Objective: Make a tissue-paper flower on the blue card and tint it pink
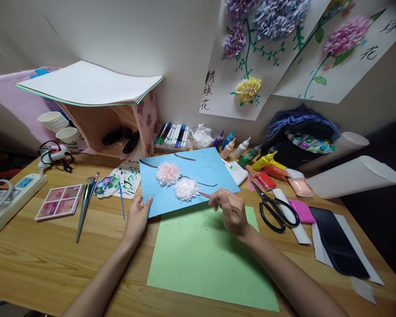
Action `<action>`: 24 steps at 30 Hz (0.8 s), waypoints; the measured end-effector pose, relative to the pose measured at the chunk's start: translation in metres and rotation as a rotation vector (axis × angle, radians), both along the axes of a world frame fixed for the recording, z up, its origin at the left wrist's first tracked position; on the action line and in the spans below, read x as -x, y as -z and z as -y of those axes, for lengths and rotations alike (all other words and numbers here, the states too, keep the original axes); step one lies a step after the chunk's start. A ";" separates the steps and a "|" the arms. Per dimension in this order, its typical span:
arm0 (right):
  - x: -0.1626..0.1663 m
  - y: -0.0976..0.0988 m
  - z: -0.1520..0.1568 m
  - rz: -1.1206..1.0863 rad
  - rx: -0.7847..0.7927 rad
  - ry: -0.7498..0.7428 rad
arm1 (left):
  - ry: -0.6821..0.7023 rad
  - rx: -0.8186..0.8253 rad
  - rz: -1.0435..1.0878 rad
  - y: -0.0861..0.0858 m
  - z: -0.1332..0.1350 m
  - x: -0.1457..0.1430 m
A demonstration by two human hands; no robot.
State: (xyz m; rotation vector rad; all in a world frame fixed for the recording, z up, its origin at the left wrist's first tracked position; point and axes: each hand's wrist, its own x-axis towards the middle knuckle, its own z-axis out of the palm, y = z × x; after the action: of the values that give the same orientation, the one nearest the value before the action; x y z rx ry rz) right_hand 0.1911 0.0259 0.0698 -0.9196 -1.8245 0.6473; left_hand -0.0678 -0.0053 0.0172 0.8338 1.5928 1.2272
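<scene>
A blue sheet of paper (198, 169) lies tilted on the wooden desk, with dark drawn stems and two fluffy paper flowers on it, a pink flower (168, 173) and a paler flower (186, 189). My left hand (137, 216) grips the blue sheet's lower left corner between thumb and fingers. My right hand (230, 211) is closed in a pinch on a thin stick (205, 194) whose tip touches the paler flower's right side. A green sheet (204, 259) lies under my hands, partly beneath the blue one.
Black scissors (274, 207) lie right of my right hand, with clay packs, paint bottles (237, 149) and a black phone (336, 240) beyond. On the left lie brushes (85, 204), a pink palette (60, 201), a power strip (9, 196) and a glue gun. Markers (173, 136) stand at the wall.
</scene>
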 end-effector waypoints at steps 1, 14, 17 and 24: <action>0.000 0.004 -0.002 0.003 0.009 0.000 | -0.001 0.011 -0.007 0.000 0.000 -0.001; 0.001 0.049 -0.003 -0.049 0.191 0.055 | 0.121 0.118 -0.249 0.006 0.002 0.002; 0.001 0.053 -0.002 -0.083 0.193 0.065 | 0.114 0.153 -0.291 0.002 0.003 0.002; 0.000 0.059 -0.003 -0.096 0.214 0.074 | 0.075 0.101 -0.726 -0.004 0.004 0.003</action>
State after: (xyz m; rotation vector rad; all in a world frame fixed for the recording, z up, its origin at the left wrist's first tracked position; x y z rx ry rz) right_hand 0.1913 0.0293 0.0110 -1.0731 -1.6509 0.8372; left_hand -0.0704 -0.0091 0.0214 1.3558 2.1414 0.8120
